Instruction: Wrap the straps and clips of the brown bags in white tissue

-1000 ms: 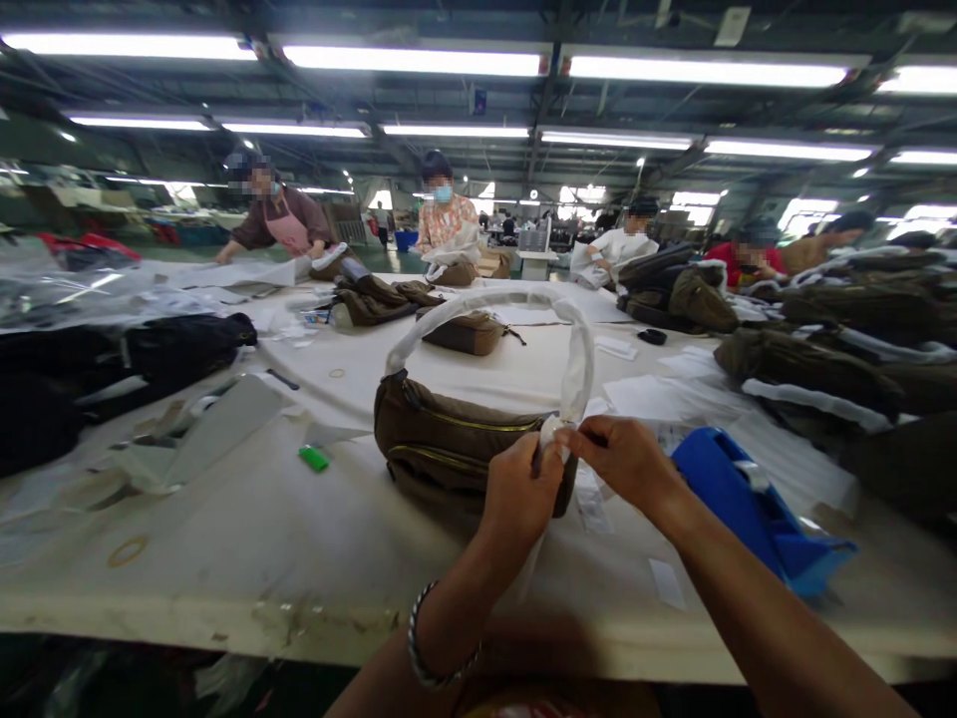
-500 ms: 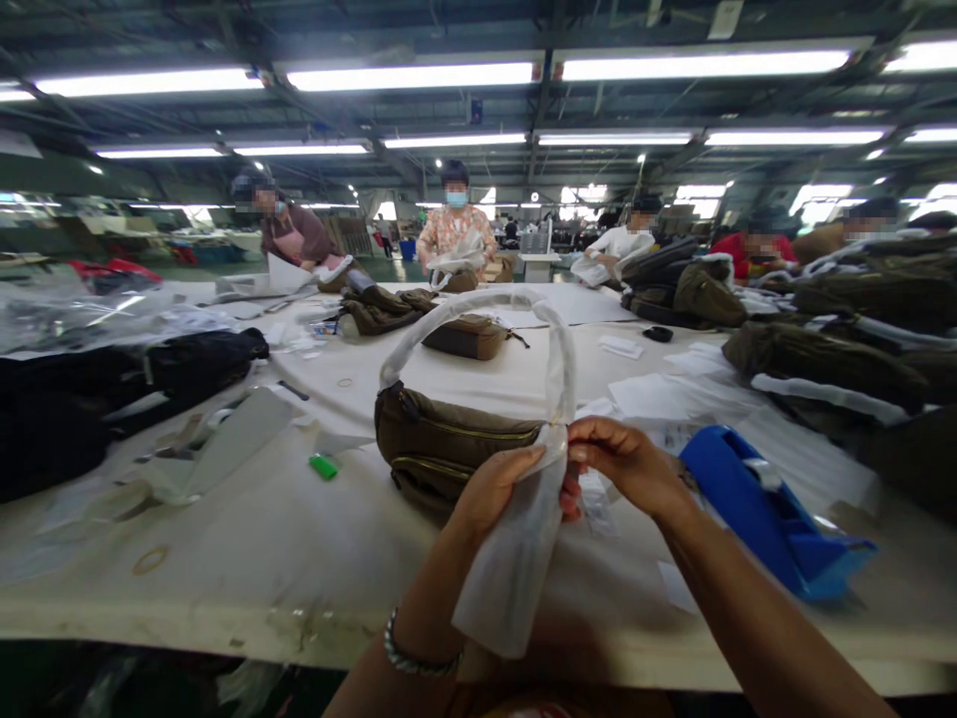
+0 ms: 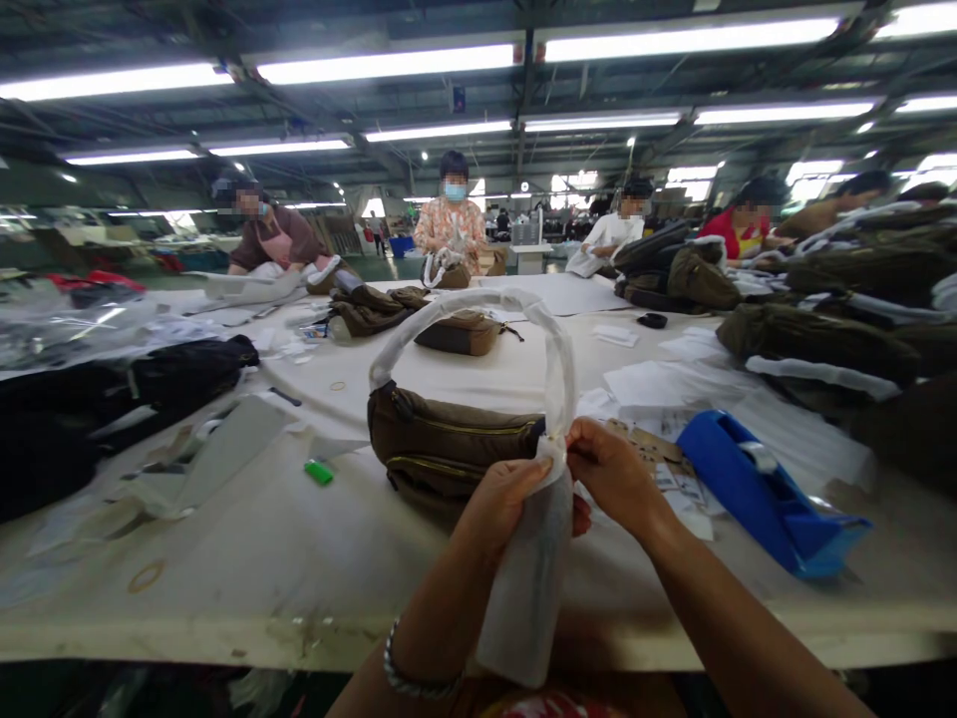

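Nearest: left hand (image 3: 504, 504), bracelet (image 3: 408, 678) on the wrist, fingers closed on the upper part of a loose white wrapping sheet (image 3: 527, 578) whose free end hangs down past the table (image 3: 246, 558) edge. Right hand (image 3: 609, 474), just beside it, thumb and forefinger pinched shut on the same sheet where it meets the near end of the bag's handle (image 3: 553, 349). Brown bag (image 3: 449, 449), zips on its side, lying on the table directly beyond both hands; its handle stands up in an arch, sheathed in white wrap. Blue tape dispenser (image 3: 763, 494) to the right, near the right forearm, with paper slips and card tags (image 3: 658, 449) between it and the bag. Green lighter (image 3: 319, 471) left of the bag, apart from it. Farther: a second brown bag (image 3: 458, 334), black bags (image 3: 186, 364) at left, a heap of olive bags (image 3: 814, 344) at right. Farthest: other people at work along the table's far side. Risk, as a judgement: the sheet is held at one small point only, so a slackened pinch could let it slip off the handle end or unwind, and a hard tug could tear the thin material.
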Demonstrator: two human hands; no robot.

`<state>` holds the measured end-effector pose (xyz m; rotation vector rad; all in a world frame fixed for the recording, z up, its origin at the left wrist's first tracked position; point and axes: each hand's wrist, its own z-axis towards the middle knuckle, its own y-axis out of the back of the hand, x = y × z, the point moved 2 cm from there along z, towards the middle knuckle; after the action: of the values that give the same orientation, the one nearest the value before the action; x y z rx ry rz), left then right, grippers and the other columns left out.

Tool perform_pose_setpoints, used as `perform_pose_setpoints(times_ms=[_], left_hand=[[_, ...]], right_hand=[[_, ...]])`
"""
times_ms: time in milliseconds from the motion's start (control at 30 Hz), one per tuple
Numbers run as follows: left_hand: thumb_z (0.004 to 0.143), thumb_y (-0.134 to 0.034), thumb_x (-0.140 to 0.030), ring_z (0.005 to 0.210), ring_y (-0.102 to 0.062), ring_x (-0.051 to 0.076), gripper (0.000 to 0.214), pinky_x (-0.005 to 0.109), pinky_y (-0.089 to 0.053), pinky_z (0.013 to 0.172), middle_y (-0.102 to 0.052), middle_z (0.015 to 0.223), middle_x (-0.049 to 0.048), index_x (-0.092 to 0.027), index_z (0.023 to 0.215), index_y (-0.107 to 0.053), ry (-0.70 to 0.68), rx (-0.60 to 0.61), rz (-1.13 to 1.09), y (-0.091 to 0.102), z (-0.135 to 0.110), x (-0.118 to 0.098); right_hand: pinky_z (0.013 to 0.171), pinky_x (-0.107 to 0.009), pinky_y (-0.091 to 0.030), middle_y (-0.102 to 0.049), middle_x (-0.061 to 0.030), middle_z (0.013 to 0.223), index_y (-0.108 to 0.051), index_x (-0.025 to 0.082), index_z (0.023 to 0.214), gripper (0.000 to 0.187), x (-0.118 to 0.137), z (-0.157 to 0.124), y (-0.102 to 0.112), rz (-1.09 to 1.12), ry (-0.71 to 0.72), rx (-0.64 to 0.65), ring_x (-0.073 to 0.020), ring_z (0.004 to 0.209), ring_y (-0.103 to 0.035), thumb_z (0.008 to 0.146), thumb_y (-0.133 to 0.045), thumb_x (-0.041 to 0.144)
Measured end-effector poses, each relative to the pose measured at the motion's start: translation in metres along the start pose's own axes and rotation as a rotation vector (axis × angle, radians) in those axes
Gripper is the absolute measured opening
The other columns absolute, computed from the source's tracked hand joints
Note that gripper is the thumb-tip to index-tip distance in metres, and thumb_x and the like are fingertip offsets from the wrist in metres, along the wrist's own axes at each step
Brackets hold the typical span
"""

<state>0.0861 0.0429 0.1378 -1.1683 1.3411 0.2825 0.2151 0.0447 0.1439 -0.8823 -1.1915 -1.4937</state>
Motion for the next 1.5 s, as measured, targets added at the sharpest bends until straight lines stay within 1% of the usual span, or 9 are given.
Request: perform_pose_setpoints(times_ms=[200, 400, 567, 700, 833, 933, 1100, 1267, 1500], left_hand=[[0.064, -0.064, -0.043, 0.047, -0.056, 0.018, 0.033, 0.028, -0.046, 0.049, -0.061, 0.056, 0.0098, -0.011, 0.057, -0.062, -0.037, -0.035, -0.009, 0.002, 0.002, 0.002], [0.073, -0.056, -0.043, 0.045, -0.055, 0.015, 0.037, 0.024, -0.043, 0.047, -0.060, 0.055, 0.0092, -0.009, 0.061, -0.064, -0.127, -0.021, 0.058, 0.002, 0.002, 0.005], [0.072, -0.058, -0.042, 0.043, -0.051, 0.013, 0.035, 0.024, -0.041, 0.045, -0.058, 0.054, 0.0071, -0.009, 0.061, -0.063, -0.158, -0.067, 0.079, 0.009, 0.000, 0.001], [0.073, -0.058, -0.042, 0.044, -0.047, 0.011, 0.035, 0.023, -0.039, 0.046, -0.055, 0.054, 0.0053, -0.009, 0.059, -0.060, -0.176, -0.076, 0.084, 0.011, 0.005, 0.003], [0.073, -0.060, -0.038, 0.052, -0.047, 0.009, 0.030, 0.018, -0.036, 0.048, -0.054, 0.060, 0.0022, -0.010, 0.063, -0.059, -0.340, -0.184, 0.083, 0.008, 0.010, 0.004], [0.080, -0.051, -0.042, 0.056, -0.048, 0.010, 0.031, 0.019, -0.037, 0.052, -0.056, 0.065, 0.0018, -0.012, 0.081, -0.061, -0.355, -0.144, -0.022, 0.007, 0.006, 0.008], [0.080, -0.053, -0.033, 0.065, -0.054, 0.013, 0.031, 0.022, -0.041, 0.061, -0.061, 0.080, 0.0040, -0.016, 0.106, -0.057, -0.273, -0.022, -0.088, 0.016, -0.015, 0.026], [0.079, -0.057, -0.030, 0.062, -0.054, 0.011, 0.023, 0.021, -0.041, 0.059, -0.061, 0.072, 0.0035, -0.013, 0.094, -0.062, -0.233, -0.122, -0.135, 0.026, -0.023, 0.042], [0.074, -0.062, -0.030, 0.061, -0.055, 0.011, 0.020, 0.022, -0.043, 0.062, -0.062, 0.071, 0.0043, -0.012, 0.082, -0.064, -0.186, -0.151, -0.238, 0.022, -0.021, 0.042]], right_hand=[[0.041, -0.019, -0.034, -0.052, 0.0050, 0.051, -0.046, 0.020, 0.065, 0.006, 0.006, -0.004, -0.007, -0.075, -0.036, -0.162, -0.0092, 0.044, -0.047, 0.068, -0.047, 0.015], [0.030, -0.018, -0.020, -0.034, 0.0078, 0.038, -0.062, 0.015, 0.073, 0.015, -0.007, -0.013, -0.023, 0.534, -0.275, -0.023, -0.0049, 0.032, -0.024, 0.070, -0.057, 0.030], [0.037, -0.017, -0.026, -0.035, 0.0047, 0.047, -0.065, 0.014, 0.083, 0.025, -0.010, -0.014, -0.024, 0.828, -0.312, 0.124, -0.0057, 0.042, -0.030, 0.069, -0.060, 0.035], [0.038, -0.019, -0.028, -0.036, 0.0035, 0.047, -0.065, 0.016, 0.087, 0.042, -0.010, -0.013, -0.028, 0.736, -0.280, 0.157, -0.0069, 0.040, -0.030, 0.076, -0.049, 0.053], [0.050, -0.022, -0.039, -0.054, 0.0000, 0.061, -0.065, 0.019, 0.087, 0.030, -0.006, -0.008, -0.032, 0.435, -0.093, -0.068, -0.0098, 0.050, -0.044, 0.075, -0.056, 0.045], [0.054, -0.024, -0.041, -0.059, -0.0018, 0.065, -0.066, 0.018, 0.084, 0.034, -0.006, -0.002, -0.029, 0.312, -0.070, -0.143, -0.0135, 0.056, -0.051, 0.077, -0.052, 0.048], [0.047, -0.023, -0.039, -0.060, -0.0007, 0.061, -0.065, 0.017, 0.090, 0.038, -0.013, -0.011, -0.021, 0.302, -0.116, -0.129, -0.0129, 0.050, -0.050, 0.078, -0.050, 0.050], [0.070, -0.025, -0.045, -0.065, -0.0017, 0.085, -0.061, 0.019, 0.095, 0.029, -0.018, -0.041, -0.032, 0.327, -0.124, -0.092, -0.0176, 0.080, -0.057, 0.073, -0.061, 0.038], [0.067, -0.026, -0.045, -0.064, -0.0017, 0.081, -0.061, 0.018, 0.090, 0.025, -0.027, -0.052, -0.041, 0.504, -0.211, -0.115, -0.0160, 0.073, -0.057, 0.073, -0.062, 0.036]])
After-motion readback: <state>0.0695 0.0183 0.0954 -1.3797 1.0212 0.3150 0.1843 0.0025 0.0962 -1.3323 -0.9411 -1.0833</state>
